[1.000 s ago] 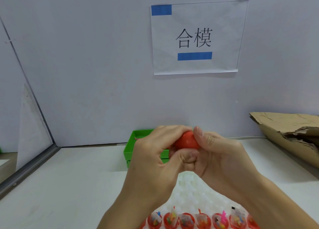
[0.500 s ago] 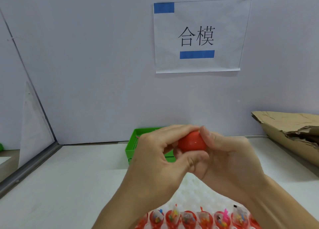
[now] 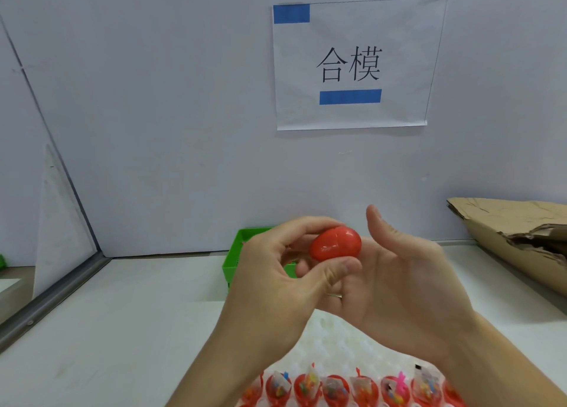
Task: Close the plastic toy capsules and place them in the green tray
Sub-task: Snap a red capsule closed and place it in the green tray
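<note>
The desk (image 3: 122,314) ran white from the near edge to the back wall (image 3: 153,99), w/ a printed sign (image 3: 352,63) taped up on that wall. Crumpled cardboard (image 3: 506,238) lay along the desk's right edge, toward the far right corner. At the back edge, about mid-desk, sat the green tray (image 3: 234,253), mostly hidden behind the hands; contents couldn't be made out. At the near edge lay a white dimpled tray (image 3: 337,339), its front row holding open capsule halves (image 3: 334,389) w/ small toys inside, none closed yet.

Right hand (image 3: 408,287) was held up behind the capsule, palm showing, thumb lifted away, fingers fairly straight and apart; whether the fingers behind touched the capsule couldn't be told. Left hand (image 3: 276,271) pinched the red capsule (image 3: 336,243) betw. thumb below and fingers on top, so clamped on it. The capsule was in the air above the desk, just in front of the green tray, not in it. Its seam looked joined all round on the visible side.

Judgement: closing step for this one looked done; placing step in hand. Next move likely calls for the left hand to carry the capsule fwd over the tray rim and let go low, so the round shell doesn't roll or bounce out. Then another open half from the near row.
</note>
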The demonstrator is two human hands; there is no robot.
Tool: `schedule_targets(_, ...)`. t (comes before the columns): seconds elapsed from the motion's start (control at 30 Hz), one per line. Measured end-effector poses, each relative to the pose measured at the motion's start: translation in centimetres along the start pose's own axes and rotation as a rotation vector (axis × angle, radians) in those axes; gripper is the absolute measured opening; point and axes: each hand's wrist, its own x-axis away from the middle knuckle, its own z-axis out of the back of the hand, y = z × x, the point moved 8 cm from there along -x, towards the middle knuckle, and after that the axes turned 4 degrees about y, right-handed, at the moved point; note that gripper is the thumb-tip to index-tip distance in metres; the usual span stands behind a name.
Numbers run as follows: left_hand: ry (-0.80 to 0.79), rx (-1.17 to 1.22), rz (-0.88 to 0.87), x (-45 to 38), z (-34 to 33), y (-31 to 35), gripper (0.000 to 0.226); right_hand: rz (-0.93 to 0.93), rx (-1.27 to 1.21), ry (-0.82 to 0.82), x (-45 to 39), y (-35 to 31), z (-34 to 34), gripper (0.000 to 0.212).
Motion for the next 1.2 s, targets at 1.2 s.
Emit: schedule_targets(1.2, 0.045, -0.16, -0.145, -0.3, 0.9, 0.5, 0.03, 0.269, 0.45, 0.358, -0.2, -1.4, 1.7, 0.065)
